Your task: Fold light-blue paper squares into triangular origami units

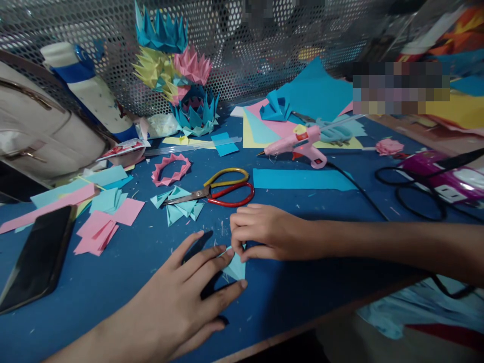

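A small light-blue paper piece (pixel 235 267), folded to a triangle-like shape, lies on the blue table between my hands. My left hand (pixel 200 282) is spread out flat, its fingertips resting on the paper's left side and lower edge. From the right, my right hand (pixel 260 232) pinches the paper's upper corner between thumb and curled fingers. Just beyond lie scissors (pixel 227 189) with one yellow and one red handle, their blades over several folded light-blue paper triangles (pixel 183 209). A ring of folded pink paper (pixel 171 170) sits behind those.
Pink paper squares (pixel 100 229) and a phone (pixel 41 254) lie at left. A pink glue gun (pixel 297 146) rests behind a blue paper strip (pixel 302 179), its cord trailing right. Spiky paper flowers (pixel 196 108) stand by the perforated metal panel. The table's front edge (pixel 287 330) runs close by.
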The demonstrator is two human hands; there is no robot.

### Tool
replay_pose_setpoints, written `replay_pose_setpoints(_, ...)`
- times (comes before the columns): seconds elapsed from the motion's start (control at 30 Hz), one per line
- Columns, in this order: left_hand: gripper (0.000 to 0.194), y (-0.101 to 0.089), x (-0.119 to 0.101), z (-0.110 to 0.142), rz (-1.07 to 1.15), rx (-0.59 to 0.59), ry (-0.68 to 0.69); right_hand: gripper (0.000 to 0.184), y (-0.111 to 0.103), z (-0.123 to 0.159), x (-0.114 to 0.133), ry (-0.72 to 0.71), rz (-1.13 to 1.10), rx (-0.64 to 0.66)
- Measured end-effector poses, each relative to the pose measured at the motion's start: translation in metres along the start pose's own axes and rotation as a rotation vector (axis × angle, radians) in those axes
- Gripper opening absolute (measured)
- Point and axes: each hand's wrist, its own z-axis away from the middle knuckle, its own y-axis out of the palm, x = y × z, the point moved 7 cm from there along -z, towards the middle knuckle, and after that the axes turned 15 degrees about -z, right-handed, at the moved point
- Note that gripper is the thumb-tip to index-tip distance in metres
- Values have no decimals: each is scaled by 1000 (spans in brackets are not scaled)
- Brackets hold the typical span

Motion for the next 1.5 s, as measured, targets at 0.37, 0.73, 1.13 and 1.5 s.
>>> replay_pose_setpoints(0.37, 54, 1, -2, 0, -62, 32, 57, 11, 0, 0, 1, -14, 7, 4)
replay_pose_setpoints(0.73, 55, 4, -2, 1, -70, 63, 23, 11, 0, 0, 2, -11, 11, -10)
replay_pose_setpoints(1.13, 57, 7, -3, 0, -16, 90, -28, 9, 1, 0, 4, -8, 27, -29)
replay_pose_setpoints(1.5, 55, 10, -2, 0, -21, 99, -38, 11, -11, -1, -7, 7, -167, -38)
